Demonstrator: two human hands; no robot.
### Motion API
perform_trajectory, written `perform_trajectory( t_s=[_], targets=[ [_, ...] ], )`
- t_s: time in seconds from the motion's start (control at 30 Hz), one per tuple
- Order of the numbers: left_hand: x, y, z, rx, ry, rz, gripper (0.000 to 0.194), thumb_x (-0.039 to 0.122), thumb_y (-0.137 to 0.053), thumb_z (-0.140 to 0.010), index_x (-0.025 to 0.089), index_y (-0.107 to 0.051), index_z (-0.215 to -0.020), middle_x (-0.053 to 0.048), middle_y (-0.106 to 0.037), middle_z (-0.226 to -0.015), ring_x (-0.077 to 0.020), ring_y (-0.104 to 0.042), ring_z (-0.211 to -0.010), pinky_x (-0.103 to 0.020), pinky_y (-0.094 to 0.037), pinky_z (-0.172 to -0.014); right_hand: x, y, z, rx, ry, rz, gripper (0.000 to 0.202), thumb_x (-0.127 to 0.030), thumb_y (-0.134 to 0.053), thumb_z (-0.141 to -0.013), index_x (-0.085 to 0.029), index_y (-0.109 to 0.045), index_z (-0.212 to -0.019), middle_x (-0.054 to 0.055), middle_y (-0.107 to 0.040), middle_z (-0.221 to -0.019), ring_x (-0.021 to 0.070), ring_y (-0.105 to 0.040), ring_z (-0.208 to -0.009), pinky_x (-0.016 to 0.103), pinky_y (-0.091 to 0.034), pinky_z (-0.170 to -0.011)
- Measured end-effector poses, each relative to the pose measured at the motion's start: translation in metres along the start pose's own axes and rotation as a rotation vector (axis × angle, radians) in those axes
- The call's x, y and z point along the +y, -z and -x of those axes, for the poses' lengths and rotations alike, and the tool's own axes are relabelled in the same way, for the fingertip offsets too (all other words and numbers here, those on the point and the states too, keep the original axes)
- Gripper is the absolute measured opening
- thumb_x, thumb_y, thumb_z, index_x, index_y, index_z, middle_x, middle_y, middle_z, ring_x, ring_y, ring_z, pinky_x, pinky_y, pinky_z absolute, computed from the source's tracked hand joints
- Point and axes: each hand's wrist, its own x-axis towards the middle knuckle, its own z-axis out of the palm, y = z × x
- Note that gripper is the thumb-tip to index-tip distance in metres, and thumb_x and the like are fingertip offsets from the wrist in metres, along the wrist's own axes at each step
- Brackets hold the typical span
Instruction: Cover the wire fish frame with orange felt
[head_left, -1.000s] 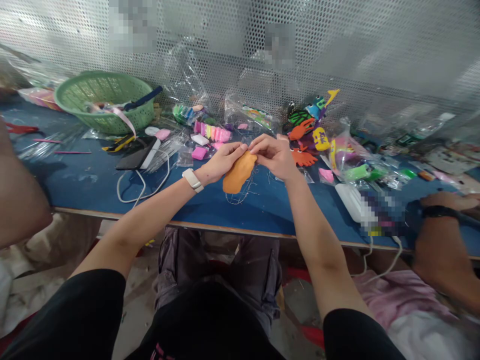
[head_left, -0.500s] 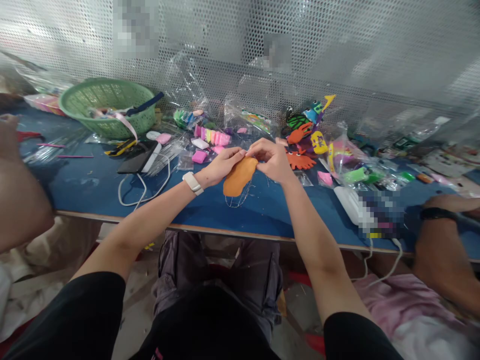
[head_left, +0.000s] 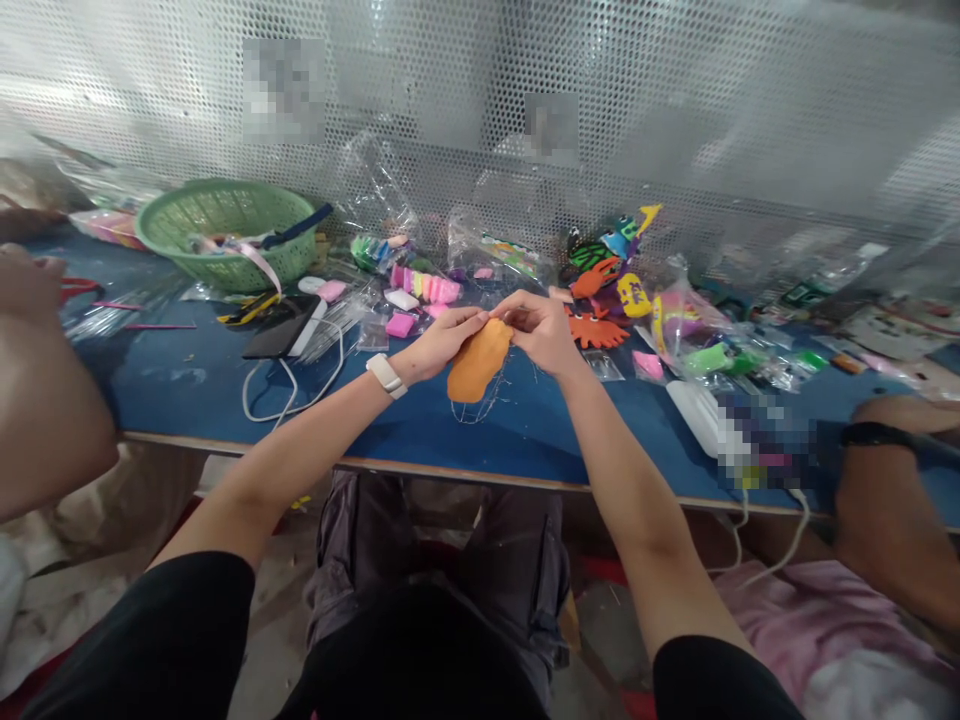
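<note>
A flat, oblong orange sheet (head_left: 477, 366), soft like clay, hangs over a thin wire frame (head_left: 472, 412) whose bent wires show below it and on its right. My left hand (head_left: 442, 343) pinches the sheet's upper left edge between thumb and fingers. At the top right edge, my right hand (head_left: 541, 328) has its fingers closed on the same sheet. Both sets of fingertips nearly meet at the top. Orange crab-like figures (head_left: 596, 328) lie just beyond my right hand, beside a yellow piece (head_left: 634, 295).
A green basket (head_left: 225, 215) and a black phone (head_left: 274, 338) with a white cable stand left on the blue table (head_left: 405, 430). Pink packets (head_left: 400, 325) lie behind my hands. A white device (head_left: 691, 415) lies right. Other people's arms are at both sides.
The whole view has shifted, so the table and items appear slightly lower. Both hands keep hold of the orange sheet, with only a slight change in its tilt and outline.
</note>
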Motion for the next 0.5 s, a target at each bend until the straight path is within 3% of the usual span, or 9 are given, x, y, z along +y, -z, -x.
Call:
perform_trajectory(
  t_s=[0.33, 0.5],
  targets=[
    [-0.0011, 0.0000, 0.0005, -0.015, 0.006, 0.035, 0.030, 0.035, -0.075, -0.115, 0.018, -0.070, -0.090, 0.000, -0.063, -0.081, -0.0116, -0.058, -0.070, -0.026, -0.041, -0.066, 0.0021, 0.0012, -0.0021, 0.019, 0.024, -0.016, 0.018, -0.023, -0.091, -0.075, -0.027, -0.091, -0.092, -0.001, -0.086, -0.089, 0.0160, -0.072, -0.075, 0.032, -0.062, -0.071],
    [-0.0028, 0.0003, -0.0005, -0.032, -0.026, 0.023, 0.037, 0.043, -0.081, -0.112, 0.018, -0.068, -0.089, 0.002, -0.059, -0.079, -0.0107, -0.054, -0.068, -0.025, -0.038, -0.063, 0.0041, 0.0014, -0.0021, 0.020, 0.024, -0.013, 0.016, -0.024, -0.092, -0.077, -0.028, -0.090, -0.093, -0.001, -0.084, -0.086, 0.0164, -0.072, -0.074, 0.031, -0.062, -0.067]
  ],
)
